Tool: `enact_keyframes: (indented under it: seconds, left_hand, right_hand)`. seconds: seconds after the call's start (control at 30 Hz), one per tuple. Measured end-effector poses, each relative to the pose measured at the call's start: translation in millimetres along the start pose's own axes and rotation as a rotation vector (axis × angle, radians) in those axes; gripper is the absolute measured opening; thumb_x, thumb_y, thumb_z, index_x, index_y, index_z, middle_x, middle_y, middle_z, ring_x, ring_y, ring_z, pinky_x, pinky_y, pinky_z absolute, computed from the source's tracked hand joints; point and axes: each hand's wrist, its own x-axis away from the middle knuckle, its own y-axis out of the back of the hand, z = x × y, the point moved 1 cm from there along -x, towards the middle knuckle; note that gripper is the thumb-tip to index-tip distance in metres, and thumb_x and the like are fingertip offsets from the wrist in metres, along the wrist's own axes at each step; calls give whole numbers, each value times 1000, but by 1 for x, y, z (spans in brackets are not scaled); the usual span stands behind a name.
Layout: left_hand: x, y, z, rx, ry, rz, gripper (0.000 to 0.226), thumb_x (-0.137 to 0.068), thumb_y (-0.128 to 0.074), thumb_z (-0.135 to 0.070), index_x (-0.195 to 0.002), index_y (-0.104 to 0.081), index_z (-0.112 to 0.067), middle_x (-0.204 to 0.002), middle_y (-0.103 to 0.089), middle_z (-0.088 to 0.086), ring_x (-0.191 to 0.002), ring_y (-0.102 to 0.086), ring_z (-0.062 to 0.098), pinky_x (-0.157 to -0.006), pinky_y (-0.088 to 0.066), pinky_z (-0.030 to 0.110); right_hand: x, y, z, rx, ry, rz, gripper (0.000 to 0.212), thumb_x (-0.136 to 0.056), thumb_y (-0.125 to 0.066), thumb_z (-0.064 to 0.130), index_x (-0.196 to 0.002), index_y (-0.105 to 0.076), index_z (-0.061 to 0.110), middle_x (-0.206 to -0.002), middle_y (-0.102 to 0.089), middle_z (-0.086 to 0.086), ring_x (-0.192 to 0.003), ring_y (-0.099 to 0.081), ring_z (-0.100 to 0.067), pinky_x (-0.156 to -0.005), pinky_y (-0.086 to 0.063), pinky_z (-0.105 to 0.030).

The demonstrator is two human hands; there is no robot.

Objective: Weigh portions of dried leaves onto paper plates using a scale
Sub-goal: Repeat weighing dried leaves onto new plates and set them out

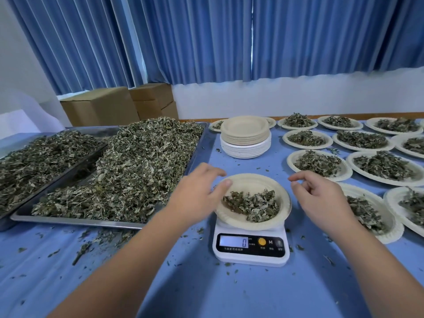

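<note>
A round white paper plate (252, 179) is sitting on a white digital kitchen scale (251, 257) just below the middle of the frame, on a blue-covered surface (183, 283). A small portion of dried grey-green leaves (252, 205) is lying in the plate's lower half, its long axis running left to right. The scale is pointing its display (234, 241) toward the lower edge of the frame, and the display is showing 0. The plate is hiding the weighing platform, and the small print beneath the screen is too fine to read.

The left hand (199, 191) is hovering at the plate's left rim with its fingers (215, 172) loosely straight and slightly apart, holding nothing. Its thumb is lying over the rim, though whether it is touching is hard to tell. The right hand (321, 198) is hanging just beside the right rim, its fingers loosely curled and apart, likewise holding nothing.

At left, a large steel tray (91, 222) is carrying a loose heap of dried leaves (142, 161), its long side running toward the upper right. A second steel tray (75, 167) beside it is being cut off by the left edge. Above the scale, a stack of empty paper plates (245, 136) is standing — tan ones on white ones. Filled paper plates (319, 164) are lying in rows across the right side, the outermost cut off by the frame. Leaf crumbs are lying scattered over the surface.
</note>
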Motion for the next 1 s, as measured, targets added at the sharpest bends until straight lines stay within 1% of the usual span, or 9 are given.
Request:
enact_keyframes:
  seconds: [0.07, 0.17, 0.3, 0.43, 0.63, 0.77, 0.8, 0.9, 1.0]
  left_hand:
    - [8, 6, 29, -106, 128, -44, 40, -97, -43, -49, -126, -57, -27, -128, -51, -4, -112, -56, 17, -100, -43, 37]
    - [21, 11, 68, -199, 340, 46, 40, -97, -41, -52, -125, -57, -28, -129, -49, 1, -102, -59, 20, -95, -47, 40]
    - [30, 19, 96, -331, 482, 50, 49, -97, -29, -59, -130, -52, -32, -137, -48, 2, -118, -53, 24, -104, -39, 49]
    - [33, 25, 109, -450, 665, 165, 66, -94, -14, -67, -139, -42, -29, -147, -37, 10, -133, -39, 34, -104, -30, 58]
    - [34, 19, 114, -197, 603, 236, 66, -96, -16, -63, -112, -58, -15, -119, -52, 16, -106, -55, 34, -96, -45, 48]
    - [34, 17, 104, -177, 506, 153, 44, -98, -34, -55, -107, -62, -22, -90, -63, 3, -77, -62, 19, -68, -49, 32]
    - [34, 17, 102, -196, 503, 124, 43, -97, -35, -56, -109, -62, -25, -97, -63, 2, -81, -62, 20, -70, -50, 33]
    - [35, 15, 103, -348, 540, 177, 55, -94, -23, -67, -130, -49, -35, -139, -46, 2, -125, -47, 28, -102, -39, 48]
    - [36, 17, 103, -185, 553, 320, 65, -94, -15, -69, -136, -47, -31, -141, -46, 5, -124, -47, 27, -104, -37, 45]
  right_hand:
    - [0, 0, 2, 21, -2, 5, 16, -94, -56, 18, -89, -62, 32, -61, -52, -12, -49, -43, -9, -47, -37, -16]
    - [1, 1, 3, 32, 3, 3, 15, -94, -56, 19, -90, -63, 31, -59, -51, -10, -49, -43, -8, -46, -38, -16]
    - [2, 5, 3, 33, 12, -23, 14, -95, -54, 19, -92, -62, 30, -50, -44, 5, -49, -44, -7, -47, -39, -13]
    - [2, 5, 1, 67, 7, -13, 13, -95, -54, 20, -93, -63, 29, -51, -45, 5, -49, -44, -7, -46, -37, -18]
    - [2, 0, 1, 88, 37, 15, 19, -94, -56, 18, -86, -60, 35, -60, -52, -9, -54, -48, -14, -50, -39, -16]
    - [2, -1, 3, 97, 48, 32, 22, -93, -56, 18, -84, -58, 38, -62, -53, -7, -51, -46, -8, -49, -38, -14]
    - [2, 0, 3, 97, 48, 32, 22, -93, -56, 18, -84, -58, 38, -62, -53, -7, -51, -46, -9, -49, -38, -15]
    - [2, 0, 3, 92, 40, 32, 22, -93, -56, 18, -84, -58, 38, -61, -52, -9, -51, -45, -9, -50, -38, -16]
    - [3, 0, 3, 92, 33, 36, 24, -93, -57, 17, -83, -57, 39, -60, -53, -10, -50, -44, -9, -50, -37, -17]
